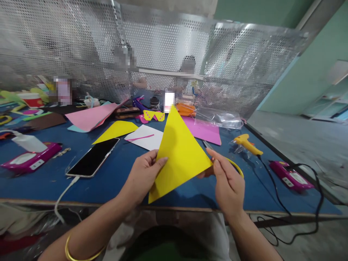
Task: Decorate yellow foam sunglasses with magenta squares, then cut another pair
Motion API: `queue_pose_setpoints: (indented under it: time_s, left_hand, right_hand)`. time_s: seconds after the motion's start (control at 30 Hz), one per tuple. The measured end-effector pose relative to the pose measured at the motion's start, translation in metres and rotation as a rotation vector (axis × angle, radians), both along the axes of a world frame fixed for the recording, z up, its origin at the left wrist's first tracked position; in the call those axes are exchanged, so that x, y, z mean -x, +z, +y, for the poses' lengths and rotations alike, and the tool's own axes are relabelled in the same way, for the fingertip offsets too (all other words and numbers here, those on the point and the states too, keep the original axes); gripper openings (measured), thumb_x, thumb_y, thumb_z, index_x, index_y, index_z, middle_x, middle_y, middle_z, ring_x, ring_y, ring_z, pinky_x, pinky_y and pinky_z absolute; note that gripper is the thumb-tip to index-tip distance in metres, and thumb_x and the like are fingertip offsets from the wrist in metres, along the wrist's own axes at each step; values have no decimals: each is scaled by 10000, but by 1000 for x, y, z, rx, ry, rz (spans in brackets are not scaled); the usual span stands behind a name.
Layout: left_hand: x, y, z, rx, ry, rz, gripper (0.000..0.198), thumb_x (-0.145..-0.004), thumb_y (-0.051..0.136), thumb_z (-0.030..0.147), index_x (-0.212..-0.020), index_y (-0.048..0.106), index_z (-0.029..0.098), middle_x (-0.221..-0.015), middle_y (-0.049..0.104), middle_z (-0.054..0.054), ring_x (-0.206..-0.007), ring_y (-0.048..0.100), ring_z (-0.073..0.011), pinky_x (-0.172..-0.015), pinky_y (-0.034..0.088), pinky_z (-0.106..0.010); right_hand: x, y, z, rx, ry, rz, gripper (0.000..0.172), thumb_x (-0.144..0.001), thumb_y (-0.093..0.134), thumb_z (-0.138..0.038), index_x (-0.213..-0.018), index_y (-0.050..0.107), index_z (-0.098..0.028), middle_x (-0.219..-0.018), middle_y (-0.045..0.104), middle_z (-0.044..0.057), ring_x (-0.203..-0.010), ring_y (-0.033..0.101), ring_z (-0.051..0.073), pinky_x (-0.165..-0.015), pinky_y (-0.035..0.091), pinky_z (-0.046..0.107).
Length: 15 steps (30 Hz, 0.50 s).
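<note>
Between my hands I hold up a yellow paper folded into a triangle [179, 152], its tip pointing away from me. My left hand [144, 174] pinches its left edge, thumb on top. My right hand [227, 181] grips the right corner, fingers closed, and a yellow loop that looks like a scissors handle [237, 166] sticks out behind it. Both hands hover over the front of the blue table [114, 177].
A phone [94, 157] on a white cable lies to the left. Pink [91, 116], yellow [116, 130], white [144, 137] and magenta [203, 130] sheets lie beyond. A yellow glue gun [247, 143] and a magenta box [290, 175] sit on the right; another magenta box [29, 159] sits on the left. People sit behind a perforated metal screen [174, 54].
</note>
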<state>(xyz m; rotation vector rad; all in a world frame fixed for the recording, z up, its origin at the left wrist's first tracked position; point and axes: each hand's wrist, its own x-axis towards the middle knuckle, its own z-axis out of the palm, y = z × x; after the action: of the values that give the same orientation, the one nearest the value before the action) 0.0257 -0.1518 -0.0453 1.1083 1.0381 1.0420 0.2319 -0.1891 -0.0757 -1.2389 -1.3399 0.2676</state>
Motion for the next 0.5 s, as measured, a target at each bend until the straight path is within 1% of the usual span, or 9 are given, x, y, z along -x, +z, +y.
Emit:
queue_pose_setpoints:
  time_s: [0.03,0.07,0.13,0.17,0.23,0.3,0.37,0.43,0.5]
  left_hand:
    - [3,5,4,-7,-12,38,390,-705,780,440,-1015,715,213,-900,774,-10,-753,706,-202,-641,540,-265]
    - [6,9,8,-15,-41,88,370,-717,764,432,-1016,712,219,-908,771,-5,-773,709,-207,-641,538,-264]
    - [10,18,16,-30,-99,194,328,-725,732,423,-982,711,219,-860,761,1,-753,704,-216,-589,520,-259]
    - [10,21,20,-41,-148,257,314,-734,710,421,-967,708,209,-844,755,-5,-749,700,-219,-580,513,-259]
    - [6,23,27,-90,-269,386,322,-762,656,439,-959,704,189,-850,748,-25,-741,690,-219,-579,505,-268]
    - [2,21,36,-144,-372,480,353,-779,622,460,-977,706,180,-885,745,-38,-755,683,-214,-610,509,-278]
    - [2,17,48,-165,-428,544,367,-747,655,459,-977,719,180,-864,741,-34,-748,673,-205,-625,504,-277]
    - [8,11,64,-171,-482,647,376,-659,736,438,-908,744,157,-726,714,-27,-647,638,-193,-554,467,-265]
    - [17,7,79,-168,-556,756,334,-636,743,407,-842,761,144,-646,691,-26,-565,605,-180,-502,447,-265]
  right_hand:
    - [-4,-2,-2,-48,23,-100,361,-983,455,-234,-1310,607,-246,-945,759,49,-678,699,167,-644,574,308]
    - [-10,-2,-4,-114,19,-224,419,-973,469,-192,-1379,545,-263,-1035,748,66,-755,715,176,-694,584,321]
    - [-21,-1,-3,-275,-25,-524,548,-915,551,-113,-1432,484,-283,-1259,663,119,-1022,689,229,-846,565,383]
    - [-27,1,-2,-354,-38,-669,574,-885,580,-78,-1415,504,-287,-1335,614,134,-1144,638,258,-911,536,419]
    - [-34,5,1,-452,22,-907,501,-876,572,-41,-1323,593,-267,-1376,591,133,-1286,541,281,-991,479,457]
    - [-37,6,3,-457,174,-1062,395,-916,506,-43,-1251,641,-203,-1312,654,114,-1304,531,256,-1021,461,439]
    - [-34,3,2,-426,265,-1152,367,-940,441,-43,-1241,638,-113,-1259,692,120,-1264,570,245,-1023,467,422]
    - [-27,-6,-1,-382,220,-1216,371,-933,422,-28,-1238,632,-43,-1238,700,147,-1204,617,267,-994,490,429]
    - [-17,-16,-6,-330,138,-1256,365,-923,427,-30,-1215,645,-11,-1217,705,176,-1151,649,300,-955,512,445]
